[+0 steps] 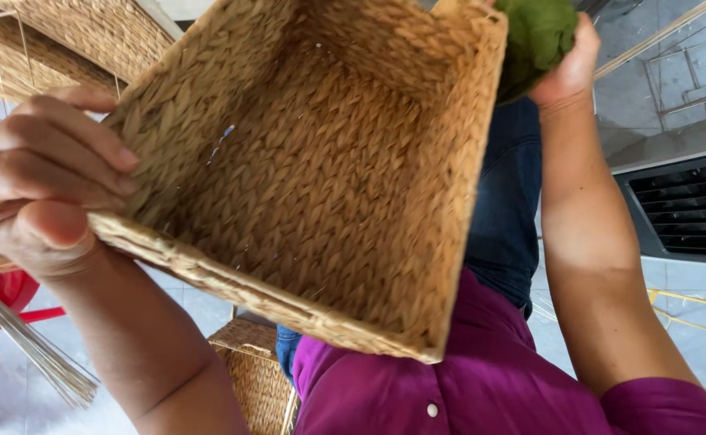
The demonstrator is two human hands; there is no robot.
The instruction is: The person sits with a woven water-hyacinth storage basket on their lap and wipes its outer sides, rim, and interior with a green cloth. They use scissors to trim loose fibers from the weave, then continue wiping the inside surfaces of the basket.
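Grey tiled floor (675, 89) under woven basket (329, 177), left hand (39, 185) gripping.

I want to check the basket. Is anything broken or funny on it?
Nothing looks broken. The woven basket is tipped up in the left hand, and a small bluish speck sits on its inside wall. The right hand holds a green cloth.
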